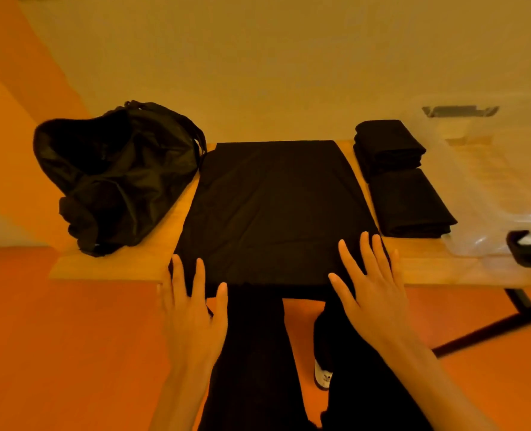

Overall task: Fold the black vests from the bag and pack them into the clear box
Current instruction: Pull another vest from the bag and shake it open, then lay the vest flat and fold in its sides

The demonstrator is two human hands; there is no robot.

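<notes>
A black vest point(273, 209) lies spread flat in the middle of the wooden table point(438, 269), its near edge at the table's front. My left hand point(195, 309) rests with straight fingers on the vest's near left corner. My right hand point(369, 284) lies flat, fingers spread, on the near right corner. The black bag point(115, 175) sits open at the table's left end. Two folded black vests point(388, 147) point(410, 203) lie to the right of the spread one. The clear box point(488, 181) stands at the far right.
A dark latch point(528, 247) shows on the clear box's near side. Black table legs point(488, 331) run under the right end. My dark trousers and a white shoe point(323, 374) are below, over an orange floor. A pale wall stands behind the table.
</notes>
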